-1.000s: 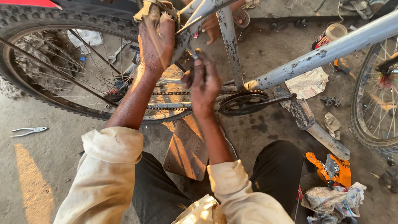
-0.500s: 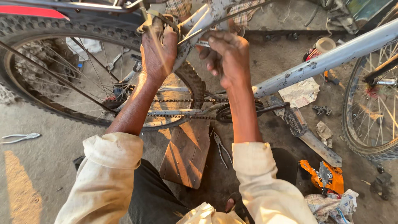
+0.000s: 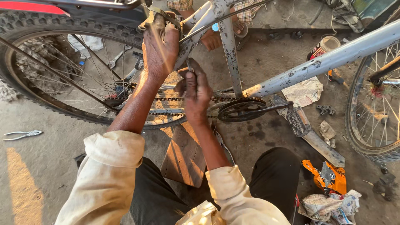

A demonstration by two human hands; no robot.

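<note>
I crouch beside a grey bicycle frame (image 3: 333, 58). My left hand (image 3: 160, 50) is closed over a metal brake part (image 3: 160, 12) at the top of the rear wheel (image 3: 50, 100), where the stays meet the seat tube (image 3: 229, 54). My right hand (image 3: 196, 93) is just below it, against the stay, gripping a small thin metal tool (image 3: 189, 64) that points up. The chain (image 3: 166, 99) and the chainring (image 3: 239, 109) with its crank and pedal (image 3: 296, 121) lie right under my right hand.
Another person's sandalled feet (image 3: 214, 37) stand behind the frame. Pliers (image 3: 23, 134) lie on the ground at left, and a wooden board (image 3: 183, 154) sits between my knees. Crumpled paper (image 3: 306, 91), a cup (image 3: 329, 43), an orange packet (image 3: 327, 177) and the front wheel (image 3: 375, 116) are at right.
My right hand rose from the chain to the frame, then dropped lower and left to the stay under my left hand. My left hand kept its hold on the brake part.
</note>
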